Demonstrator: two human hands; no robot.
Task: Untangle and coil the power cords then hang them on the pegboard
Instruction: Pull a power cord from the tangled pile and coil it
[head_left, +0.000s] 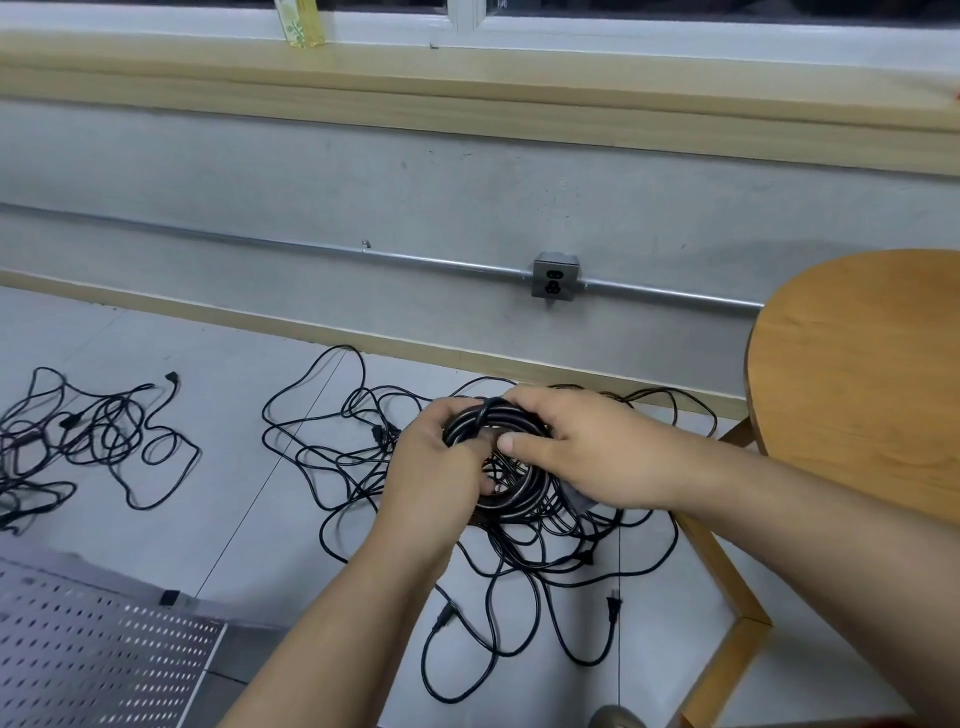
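Right now both grips are holding 1 coiled black power cord (506, 415) just above the floor, over the larger tangle of cords (519, 551). The left-hand grip (441, 462) is closing around the coil's left side, with its fingers curling into the coil's centre. The right-hand grip (571, 447) is clamping the coil's upper right side, its fingers wrapping over the top loops while its thumb is pointing in toward the middle. The coil is therefore sitting between the 2 grips and touching both, and its lower arc is showing beneath the right wrist. Loose black strands are spreading from the tangle across the pale floor tiles (234, 493), and a plug (614, 608) is lying at the tangle's near edge. A 2nd, smaller tangle (88, 431) is lying well apart to the left. The white pegboard (104, 654) is showing at the lower left. A wooden stool (857, 374) is standing on the right, just beside the larger tangle. A metal wall outlet (555, 276) is sitting on the wall behind.
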